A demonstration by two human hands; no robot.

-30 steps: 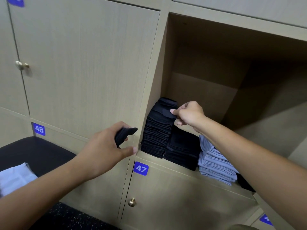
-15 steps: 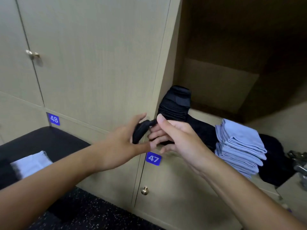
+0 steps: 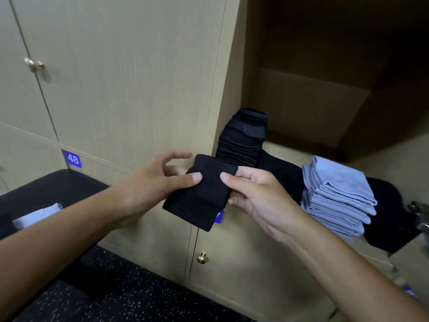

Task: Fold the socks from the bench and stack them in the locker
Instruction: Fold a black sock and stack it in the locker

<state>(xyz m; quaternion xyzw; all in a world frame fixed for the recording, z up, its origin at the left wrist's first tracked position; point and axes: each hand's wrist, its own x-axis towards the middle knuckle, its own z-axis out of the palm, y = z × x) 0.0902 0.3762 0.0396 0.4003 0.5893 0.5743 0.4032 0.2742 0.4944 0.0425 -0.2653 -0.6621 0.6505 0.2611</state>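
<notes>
Head view: my left hand (image 3: pixel 153 184) and right hand (image 3: pixel 257 194) pinch a soft, folded black fabric sock (image 3: pixel 202 191) by thumb at opposite edges, before the open wooden locker (image 3: pixel 313 108). I judge it light, limp; grip both folded sides.

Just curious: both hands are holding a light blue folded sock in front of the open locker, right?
Not quite. In the head view the sock held by the left hand and right hand is black. The light blue socks sit stacked in the locker.
</notes>
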